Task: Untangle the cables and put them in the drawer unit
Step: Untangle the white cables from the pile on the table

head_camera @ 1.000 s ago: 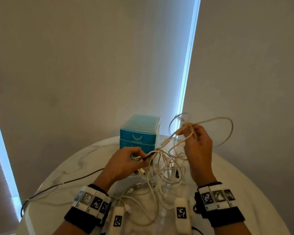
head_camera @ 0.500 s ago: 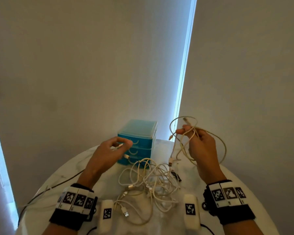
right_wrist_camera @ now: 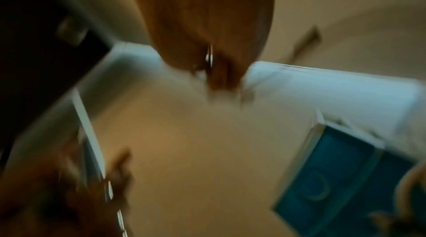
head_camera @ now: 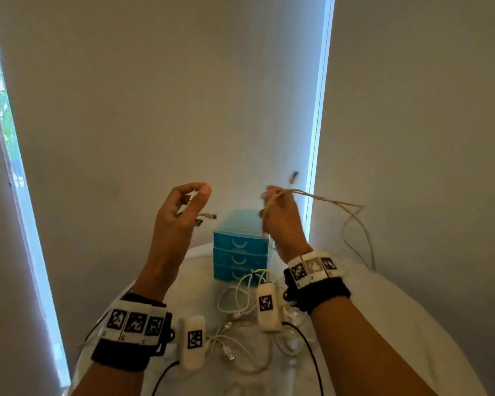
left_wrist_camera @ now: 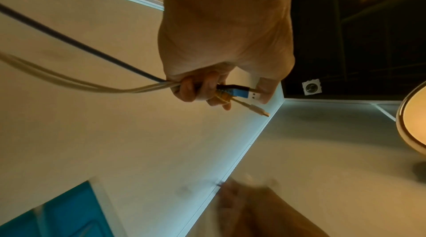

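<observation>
My left hand (head_camera: 195,197) is raised above the table and pinches a few cable ends; their plugs (head_camera: 209,216) stick out to the right. The left wrist view shows its fingers (left_wrist_camera: 202,91) curled round a blue USB plug (left_wrist_camera: 237,91), a thin white plug (left_wrist_camera: 255,110) and their cables (left_wrist_camera: 92,84). My right hand (head_camera: 273,197) is up at the same height and grips a beige cable (head_camera: 352,210) that loops off to the right. Behind and below both hands stands the blue drawer unit (head_camera: 240,248), drawers closed. The cable tangle (head_camera: 240,305) lies in front of it. The right wrist view is blurred.
The round white table (head_camera: 397,324) carries the tangle and the drawer unit near its far edge. Grey blinds (head_camera: 155,110) hang close behind, with bright window gaps left and right. Black leads (head_camera: 306,347) run from the wrist devices.
Both hands have risen from just above the tangle to well over the drawer unit. The left hand has lifted cable ends up, and the right hand's cable now trails out to the right.
</observation>
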### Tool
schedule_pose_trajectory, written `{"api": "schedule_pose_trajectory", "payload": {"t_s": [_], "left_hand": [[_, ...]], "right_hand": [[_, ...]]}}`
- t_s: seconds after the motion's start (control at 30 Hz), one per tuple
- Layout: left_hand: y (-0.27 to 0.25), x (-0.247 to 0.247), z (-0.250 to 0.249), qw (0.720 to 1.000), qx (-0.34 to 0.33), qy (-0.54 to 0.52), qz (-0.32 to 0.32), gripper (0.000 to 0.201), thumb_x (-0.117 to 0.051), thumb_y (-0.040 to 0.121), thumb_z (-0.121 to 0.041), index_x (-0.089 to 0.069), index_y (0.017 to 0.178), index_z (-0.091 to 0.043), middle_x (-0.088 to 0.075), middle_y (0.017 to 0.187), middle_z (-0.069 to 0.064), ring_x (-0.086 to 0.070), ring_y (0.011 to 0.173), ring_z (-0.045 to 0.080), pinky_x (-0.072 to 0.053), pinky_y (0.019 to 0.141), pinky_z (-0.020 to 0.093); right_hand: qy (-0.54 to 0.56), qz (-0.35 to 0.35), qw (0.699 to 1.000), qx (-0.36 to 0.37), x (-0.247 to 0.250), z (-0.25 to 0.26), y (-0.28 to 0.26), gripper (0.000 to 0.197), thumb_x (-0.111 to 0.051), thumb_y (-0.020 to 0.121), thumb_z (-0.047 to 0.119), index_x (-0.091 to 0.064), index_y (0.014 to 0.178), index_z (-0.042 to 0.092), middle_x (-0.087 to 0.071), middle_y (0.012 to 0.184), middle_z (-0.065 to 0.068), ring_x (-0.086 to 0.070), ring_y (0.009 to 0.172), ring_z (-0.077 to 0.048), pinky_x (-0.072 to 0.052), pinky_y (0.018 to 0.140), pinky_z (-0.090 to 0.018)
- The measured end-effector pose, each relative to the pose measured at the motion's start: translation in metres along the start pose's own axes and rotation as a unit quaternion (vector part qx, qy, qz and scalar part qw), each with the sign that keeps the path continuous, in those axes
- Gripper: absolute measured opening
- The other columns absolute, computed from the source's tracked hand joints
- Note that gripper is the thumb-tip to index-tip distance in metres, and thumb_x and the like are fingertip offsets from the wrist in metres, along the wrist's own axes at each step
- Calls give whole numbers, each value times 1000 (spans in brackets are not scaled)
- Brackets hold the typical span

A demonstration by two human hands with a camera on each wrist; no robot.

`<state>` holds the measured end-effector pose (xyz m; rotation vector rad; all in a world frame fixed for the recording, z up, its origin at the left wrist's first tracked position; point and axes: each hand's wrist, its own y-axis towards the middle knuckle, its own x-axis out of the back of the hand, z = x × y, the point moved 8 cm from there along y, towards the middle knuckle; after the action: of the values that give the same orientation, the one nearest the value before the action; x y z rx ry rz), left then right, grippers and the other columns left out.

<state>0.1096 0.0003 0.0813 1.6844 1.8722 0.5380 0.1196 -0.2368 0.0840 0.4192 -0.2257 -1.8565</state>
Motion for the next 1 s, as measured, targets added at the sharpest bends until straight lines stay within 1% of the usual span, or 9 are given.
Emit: {"api": "schedule_pose_trajectory", "payload": {"t_s": [0.03,0.1,0.23,0.3,0.43,0.6,0.7,0.8,1.0], "left_hand": [[0,5,-5,1000,-11,0,-11,25,-67,102,-47,-72,122,-34,-68,117,-7,-60,98,4,-49,67,7],[2,19,-12,999,-26,6,-36,20,-67,102,-47,-73,118,-36,-69,116,-4,-61,98,5,-49,68,10],[3,46,-1,998,-15,21,-59,18,-68,102,-46,-74,114,-35,-67,106,-9,-60,98,10,-47,65,8],[1,48,11,998,10,36,-43,20,-68,102,-48,-75,113,-32,-66,101,-10,-59,92,9,-47,63,7],[-6,30,35,995,75,68,16,24,-70,97,-56,-74,110,-36,-72,112,-3,-66,92,8,-51,70,17],[-23,-17,56,967,89,173,166,32,-76,91,-57,-71,117,-39,-72,102,-5,-74,81,-2,-61,82,31],[-33,-43,74,937,86,232,248,42,-74,82,-77,-71,115,-52,-73,104,-7,-77,92,7,-64,92,43],[-37,-63,79,922,73,269,267,53,-64,76,-93,-74,110,-54,-76,98,-15,-76,92,3,-64,91,43],[-38,-81,63,924,18,302,232,40,-55,97,-75,-82,92,-45,-78,90,-25,-72,80,-3,-64,84,42]], "right_hand": [[-164,156,974,-17,-43,-16,-8,30,-51,113,23,-55,141,12,-62,88,2,-57,68,-8,-47,54,-15],[-362,288,886,12,-76,-45,-15,36,-55,110,16,-62,145,14,-72,98,2,-63,76,-7,-47,61,-11],[-278,104,953,65,-32,-21,1,25,-56,106,11,-73,123,15,-76,105,-3,-69,88,-13,-60,68,-27],[-277,42,957,76,-11,-15,7,22,-58,103,10,-70,121,14,-76,101,0,-71,93,-16,-67,76,-40],[-283,72,955,48,-1,-26,2,18,-59,106,13,-65,123,13,-79,95,-3,-78,82,-18,-62,61,-26],[-80,54,995,0,18,-31,-3,18,-62,108,17,-63,124,8,-81,95,-10,-77,73,-22,-63,64,-30],[-56,56,997,14,22,-27,-8,16,-63,107,20,-64,122,13,-81,95,-6,-71,66,-12,-56,59,-24],[-52,60,997,12,25,-31,-12,16,-63,107,18,-67,121,12,-81,94,-5,-68,65,-11,-54,57,-24],[-65,70,995,-9,31,-46,-19,16,-65,106,21,-63,122,17,-83,95,-3,-78,78,-16,-61,64,-27]]}}
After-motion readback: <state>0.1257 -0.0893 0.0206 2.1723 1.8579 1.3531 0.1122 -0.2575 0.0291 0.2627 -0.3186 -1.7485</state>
